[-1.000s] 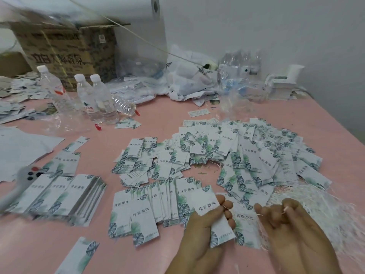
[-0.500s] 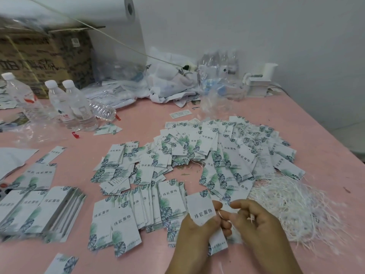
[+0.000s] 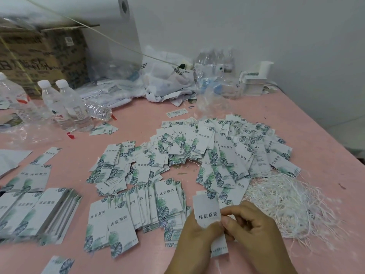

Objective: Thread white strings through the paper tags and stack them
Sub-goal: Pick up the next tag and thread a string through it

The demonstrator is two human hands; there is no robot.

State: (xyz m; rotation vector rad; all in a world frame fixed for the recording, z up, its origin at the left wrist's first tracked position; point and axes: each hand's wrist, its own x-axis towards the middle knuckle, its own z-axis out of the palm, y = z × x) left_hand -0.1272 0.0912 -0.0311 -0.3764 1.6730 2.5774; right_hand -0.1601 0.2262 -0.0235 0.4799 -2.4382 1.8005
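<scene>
The right hand has closed in against the left hand. Both grips pinch one paper tag above the pink table; white strings lie beside.

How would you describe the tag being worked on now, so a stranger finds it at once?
Start at the pink table and look at its near edge, left of the white string pile. There the left hand and right hand meet on one tag. It alone is lifted, while the others lie flat.
</scene>
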